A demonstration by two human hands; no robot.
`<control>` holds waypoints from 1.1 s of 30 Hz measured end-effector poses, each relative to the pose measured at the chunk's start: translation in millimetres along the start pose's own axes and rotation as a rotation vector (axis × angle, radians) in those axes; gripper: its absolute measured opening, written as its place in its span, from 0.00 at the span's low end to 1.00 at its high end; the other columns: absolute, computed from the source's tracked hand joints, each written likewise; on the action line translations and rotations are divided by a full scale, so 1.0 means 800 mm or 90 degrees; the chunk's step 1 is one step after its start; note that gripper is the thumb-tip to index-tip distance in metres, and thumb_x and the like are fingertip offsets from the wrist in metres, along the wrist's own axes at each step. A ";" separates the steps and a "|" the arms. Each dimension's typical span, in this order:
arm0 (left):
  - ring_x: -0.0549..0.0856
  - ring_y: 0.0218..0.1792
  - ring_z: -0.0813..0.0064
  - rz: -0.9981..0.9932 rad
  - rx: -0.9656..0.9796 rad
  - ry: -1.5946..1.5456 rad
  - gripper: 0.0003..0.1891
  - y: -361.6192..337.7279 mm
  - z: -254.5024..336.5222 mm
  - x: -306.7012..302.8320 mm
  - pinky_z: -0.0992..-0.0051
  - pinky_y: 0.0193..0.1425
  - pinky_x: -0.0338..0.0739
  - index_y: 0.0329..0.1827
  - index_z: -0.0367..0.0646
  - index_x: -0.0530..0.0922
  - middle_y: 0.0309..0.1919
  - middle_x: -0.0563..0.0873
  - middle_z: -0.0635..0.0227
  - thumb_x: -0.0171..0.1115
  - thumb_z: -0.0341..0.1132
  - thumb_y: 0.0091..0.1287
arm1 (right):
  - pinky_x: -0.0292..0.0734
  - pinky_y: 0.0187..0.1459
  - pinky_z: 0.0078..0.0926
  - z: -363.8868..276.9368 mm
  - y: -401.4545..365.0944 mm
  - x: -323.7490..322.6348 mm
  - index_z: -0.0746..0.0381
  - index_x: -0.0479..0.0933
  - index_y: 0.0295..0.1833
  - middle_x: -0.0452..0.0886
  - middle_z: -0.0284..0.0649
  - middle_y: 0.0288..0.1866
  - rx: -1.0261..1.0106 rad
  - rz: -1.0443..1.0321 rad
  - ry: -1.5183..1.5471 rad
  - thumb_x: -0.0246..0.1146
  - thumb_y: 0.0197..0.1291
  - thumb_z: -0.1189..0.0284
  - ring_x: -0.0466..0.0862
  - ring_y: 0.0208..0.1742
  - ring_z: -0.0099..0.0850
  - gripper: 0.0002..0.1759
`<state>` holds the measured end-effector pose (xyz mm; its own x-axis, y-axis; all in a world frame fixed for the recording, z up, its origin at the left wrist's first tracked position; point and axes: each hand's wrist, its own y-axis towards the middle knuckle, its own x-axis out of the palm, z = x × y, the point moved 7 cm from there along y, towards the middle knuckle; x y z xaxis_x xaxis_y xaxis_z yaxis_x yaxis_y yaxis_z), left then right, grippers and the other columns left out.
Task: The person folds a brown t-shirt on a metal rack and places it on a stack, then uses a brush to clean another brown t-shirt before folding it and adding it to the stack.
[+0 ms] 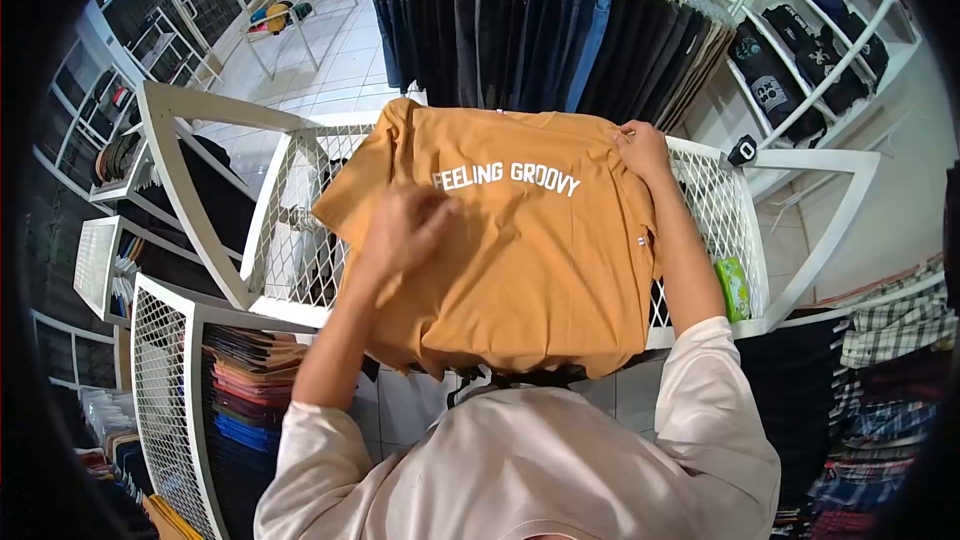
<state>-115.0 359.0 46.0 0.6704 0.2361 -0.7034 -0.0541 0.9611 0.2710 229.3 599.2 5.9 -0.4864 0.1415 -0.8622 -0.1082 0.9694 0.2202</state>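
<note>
Head view: mustard T-shirt point(520, 270) on white mesh rack point(300, 240), trouser rail point(540, 20) behind, right hand point(645, 152) gripping it, left hand point(405, 225) unclear.

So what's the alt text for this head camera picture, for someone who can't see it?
A person holds a mustard T-shirt printed FEELING GROOVY flat on a white mesh table in a clothes shop: the right hand grips its far corner, the left hand, blurred, lies on its middle. A rail of dark trousers hangs behind.

1 mustard T-shirt point(520, 260), 2 hands on it: left hand point(405, 225), right hand point(645, 150); 1 green packet point(734, 288), 1 white mesh rack point(300, 230), 1 rail of hanging trousers point(540, 20)
</note>
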 end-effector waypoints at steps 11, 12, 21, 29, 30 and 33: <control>0.83 0.44 0.54 0.070 -0.038 0.048 0.17 -0.085 0.028 0.038 0.60 0.51 0.78 0.44 0.37 0.81 0.37 0.85 0.55 0.75 0.42 0.64 | 0.80 0.53 0.42 -0.014 0.020 -0.016 0.61 0.84 0.49 0.86 0.49 0.45 -0.128 0.183 -0.111 0.67 0.65 0.66 0.85 0.49 0.49 0.12; 0.83 0.44 0.54 0.084 -0.044 0.049 0.18 -0.086 0.029 0.038 0.59 0.51 0.78 0.42 0.36 0.81 0.36 0.85 0.54 0.75 0.44 0.64 | 0.79 0.55 0.47 -0.045 0.004 -0.026 0.60 0.83 0.51 0.84 0.48 0.47 -0.201 0.249 -0.145 0.67 0.64 0.62 0.84 0.52 0.50 0.15; 0.81 0.43 0.50 0.054 -0.059 0.135 0.23 -0.083 0.043 0.045 0.57 0.51 0.76 0.38 0.35 0.80 0.35 0.84 0.53 0.72 0.51 0.66 | 0.75 0.58 0.43 -0.172 -0.086 0.049 0.62 0.86 0.35 0.85 0.49 0.42 -0.296 -0.120 0.016 0.65 0.67 0.49 0.83 0.50 0.46 0.25; 0.79 0.48 0.51 0.043 -0.076 0.211 0.27 -0.092 0.064 0.058 0.58 0.57 0.74 0.30 0.33 0.85 0.39 0.83 0.49 0.68 0.55 0.68 | 0.57 0.72 0.69 -0.182 -0.108 0.068 0.61 0.90 0.42 0.83 0.56 0.59 -0.205 -0.289 -0.004 0.49 0.71 0.35 0.75 0.71 0.52 0.40; 0.79 0.51 0.51 0.036 -0.085 0.233 0.28 -0.093 0.064 0.059 0.58 0.58 0.74 0.29 0.33 0.87 0.42 0.84 0.48 0.67 0.56 0.69 | 0.57 0.72 0.69 -0.187 -0.106 0.065 0.61 0.90 0.42 0.83 0.56 0.59 -0.208 -0.284 -0.002 0.49 0.71 0.35 0.75 0.71 0.52 0.40; 0.79 0.49 0.47 0.004 -0.066 0.182 0.31 -0.098 0.065 0.064 0.57 0.61 0.73 0.30 0.29 0.86 0.44 0.82 0.39 0.62 0.56 0.72 | 0.51 0.74 0.74 -0.184 -0.113 0.068 0.64 0.89 0.38 0.81 0.56 0.64 -0.139 -0.320 0.005 0.48 0.71 0.32 0.69 0.76 0.55 0.44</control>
<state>-38.2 287.9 22.9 0.4351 0.2591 -0.8623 -0.1432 0.9654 0.2178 84.8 489.5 6.2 -0.3343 -0.3303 -0.8827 -0.5058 0.8531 -0.1277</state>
